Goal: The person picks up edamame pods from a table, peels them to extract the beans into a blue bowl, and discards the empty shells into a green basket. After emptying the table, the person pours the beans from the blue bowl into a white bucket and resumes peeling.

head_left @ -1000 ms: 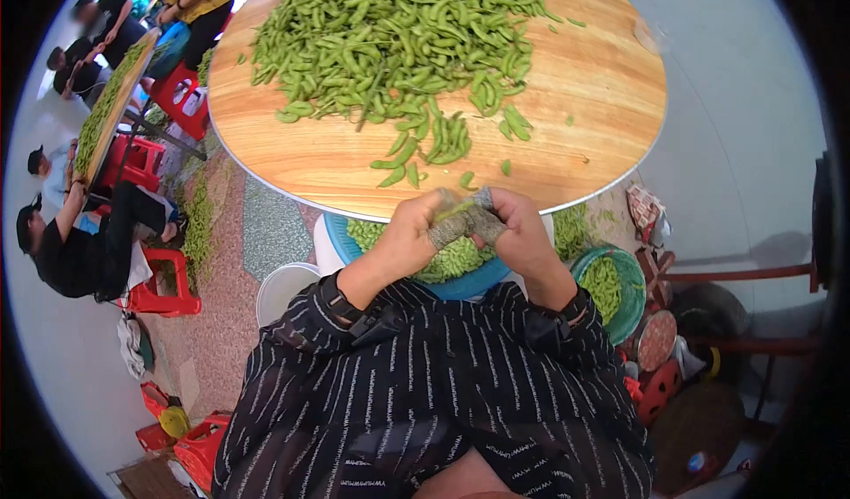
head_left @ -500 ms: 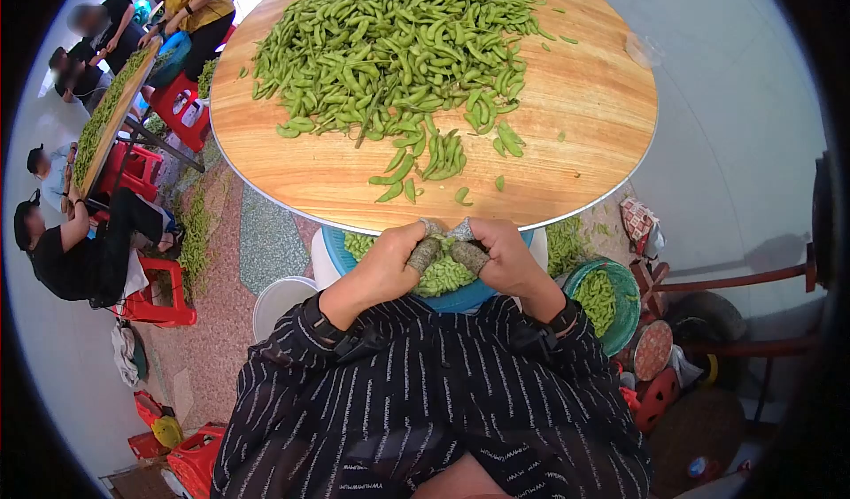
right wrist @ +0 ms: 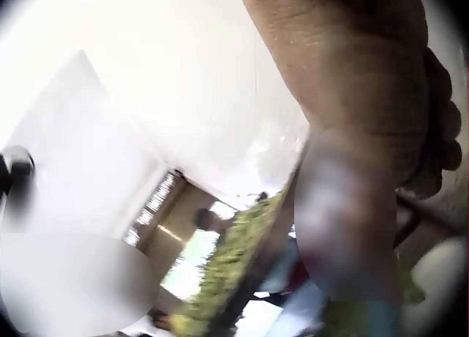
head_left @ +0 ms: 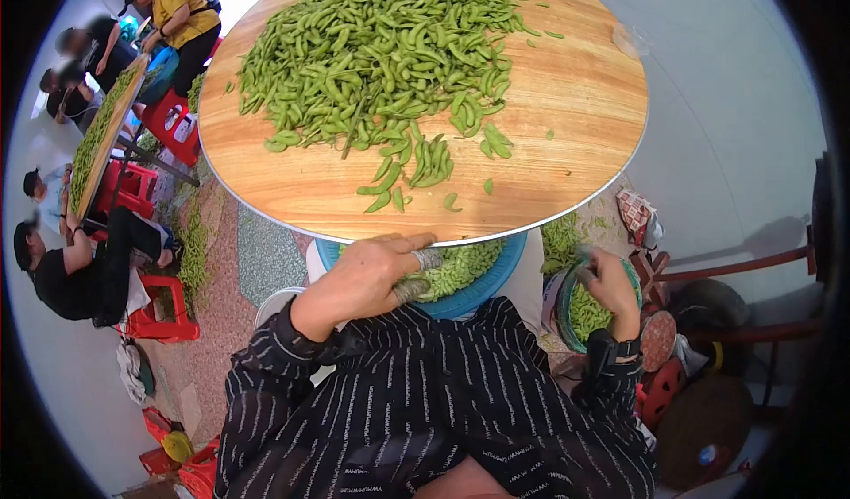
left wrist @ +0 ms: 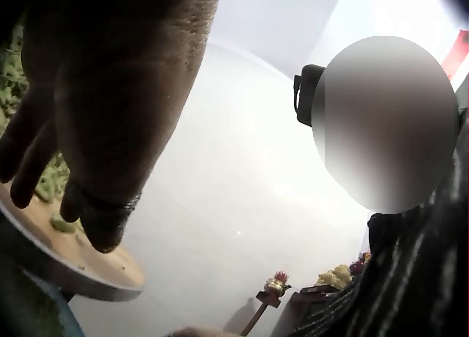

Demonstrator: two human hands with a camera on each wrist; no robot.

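In the head view my left hand is at the table's near edge, fingers extended over the rim, with grey wraps on thumb and index finger. Nothing shows in its grasp. Below it, a blue basin holds shelled green beans. My right hand, also with wrapped fingertips, is over a green bucket of pods, its fingers loosely bent and blurred. No pod shows between them. A big heap of green bean pods covers the far part of the round wooden table, with several loose pods nearer me.
A pale bucket stands at my left. More pods lie on the floor by the green bucket. To the left, several people sit or stand round another pod-covered table, with red stools nearby. A wall rises at the right.
My hands were together over the basin, at work on a pod earlier; now they are apart. The right has swung out to the green bucket, and the left has moved left along the table edge.
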